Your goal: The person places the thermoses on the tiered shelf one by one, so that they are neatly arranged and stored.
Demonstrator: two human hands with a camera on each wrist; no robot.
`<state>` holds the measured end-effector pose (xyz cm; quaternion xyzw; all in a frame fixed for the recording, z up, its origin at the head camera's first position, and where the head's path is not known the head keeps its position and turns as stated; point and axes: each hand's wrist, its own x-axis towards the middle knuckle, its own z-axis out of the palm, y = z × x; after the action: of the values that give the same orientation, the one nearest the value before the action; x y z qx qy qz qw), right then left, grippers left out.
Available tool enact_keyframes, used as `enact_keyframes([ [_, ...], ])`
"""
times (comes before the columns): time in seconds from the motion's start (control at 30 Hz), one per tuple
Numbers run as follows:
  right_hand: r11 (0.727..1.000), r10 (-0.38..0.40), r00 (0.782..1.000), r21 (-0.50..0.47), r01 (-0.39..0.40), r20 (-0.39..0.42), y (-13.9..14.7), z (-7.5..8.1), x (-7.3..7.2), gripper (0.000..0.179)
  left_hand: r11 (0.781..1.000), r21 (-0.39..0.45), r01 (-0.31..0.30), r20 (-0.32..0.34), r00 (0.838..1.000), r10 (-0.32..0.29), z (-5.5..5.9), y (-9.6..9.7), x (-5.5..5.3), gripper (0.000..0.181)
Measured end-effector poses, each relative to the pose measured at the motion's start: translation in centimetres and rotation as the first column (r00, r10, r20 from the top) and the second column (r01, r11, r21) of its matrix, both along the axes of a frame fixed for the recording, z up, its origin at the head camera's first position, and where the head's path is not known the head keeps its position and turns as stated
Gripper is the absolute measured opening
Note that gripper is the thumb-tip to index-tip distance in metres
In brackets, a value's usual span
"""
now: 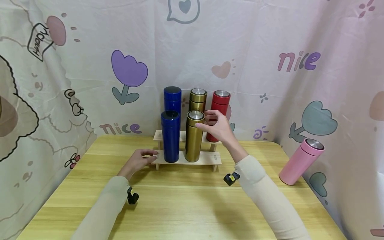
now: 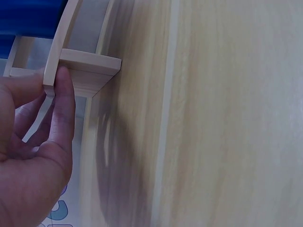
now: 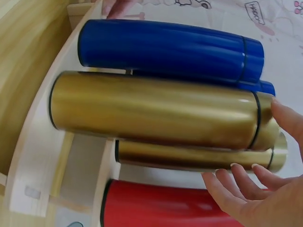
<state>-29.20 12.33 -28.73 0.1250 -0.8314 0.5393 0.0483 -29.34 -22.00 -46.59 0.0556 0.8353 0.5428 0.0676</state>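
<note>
A two-tier wooden stand (image 1: pixel 210 157) carries several thermos bottles. Its lower step holds a blue thermos (image 1: pixel 171 140) and a gold thermos (image 1: pixel 193 141), both upright. Behind them, on the upper step, stand another blue thermos (image 1: pixel 172 96), another gold thermos (image 1: pixel 198 96) and a red thermos (image 1: pixel 220 103). My left hand (image 1: pixel 139 161) pinches the left end of the lower step, thumb on one face and fingers on the other (image 2: pixel 64 113). My right hand (image 1: pixel 220 128) is beside the front gold thermos, its thumb at the cap (image 3: pixel 269 127) and its other fingers extended, not wrapped round it.
A pink thermos (image 1: pixel 301 161) with a silver lid stands near the right edge of the wooden table (image 1: pixel 180 206). A printed cloth (image 1: pixel 192 50) hangs behind and at both sides of the table. Small black cameras sit on both wrists.
</note>
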Motion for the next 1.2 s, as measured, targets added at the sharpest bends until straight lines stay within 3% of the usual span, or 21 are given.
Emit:
enact_keyframes([
  [0.27, 1.0, -0.015, 1.0, -0.004, 0.015, 0.022, 2.3, 0.8, 0.6, 0.072, 1.0, -0.006, 0.004, -0.008, 1.0, -0.004, 0.1, 0.2, -0.1, 0.037],
  [0.6, 0.995, -0.076, 0.997, 0.065, 0.075, 0.011, 5.8, 1.3, 1.1, 0.072, 1.0, 0.006, 0.013, -0.017, 1.0, -0.013, -0.3, 0.1, -0.3, 0.037],
  [1.2, 0.973, -0.149, 0.989, 0.178, 0.147, 0.003, 10.7, 2.4, 3.5, 0.079, 1.0, -0.005, 0.003, -0.01, 1.0, -0.003, -0.1, 0.1, -0.1, 0.036],
])
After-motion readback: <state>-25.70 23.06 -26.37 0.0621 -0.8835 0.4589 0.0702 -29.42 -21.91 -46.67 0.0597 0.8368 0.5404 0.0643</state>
